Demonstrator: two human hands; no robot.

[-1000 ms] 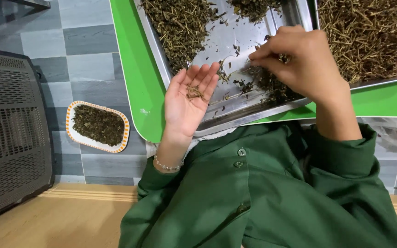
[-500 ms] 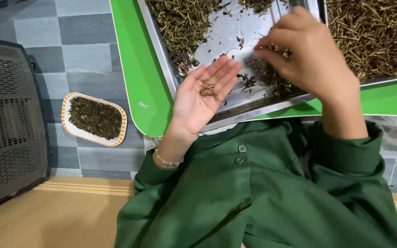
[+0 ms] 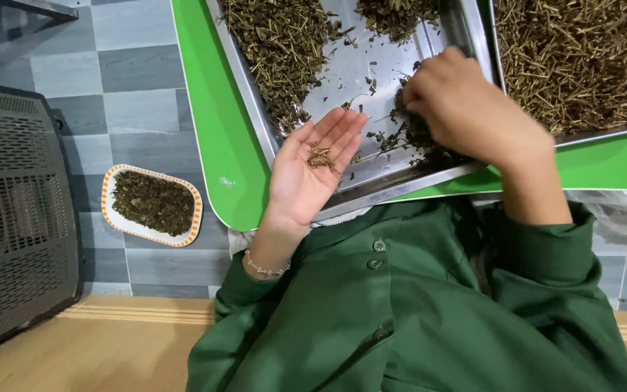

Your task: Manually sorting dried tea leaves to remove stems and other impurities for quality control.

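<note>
My left hand (image 3: 312, 170) lies palm up over the near rim of a steel tray (image 3: 371, 58), fingers apart, with a few dried stems (image 3: 320, 155) resting in the palm. My right hand (image 3: 466, 109) is curled, fingertips down in a small heap of dried leaves and stems (image 3: 419, 134) near the tray's right side. A larger heap of dried herb (image 3: 277, 43) covers the tray's left part. A second steel tray (image 3: 582, 62) to the right is full of pale dried stems. Both trays sit on a green tray (image 3: 215, 123).
On the grey tiled floor to the left stands a small oblong dish (image 3: 152, 205) with an orange rim, filled with dark dried leaves. A dark perforated panel (image 3: 12, 210) lies at the far left. My green sleeves and shirt (image 3: 400, 312) fill the foreground.
My left hand has risen slightly along the tray's near rim with the stems still in its palm. My right hand keeps picking in the small heap.
</note>
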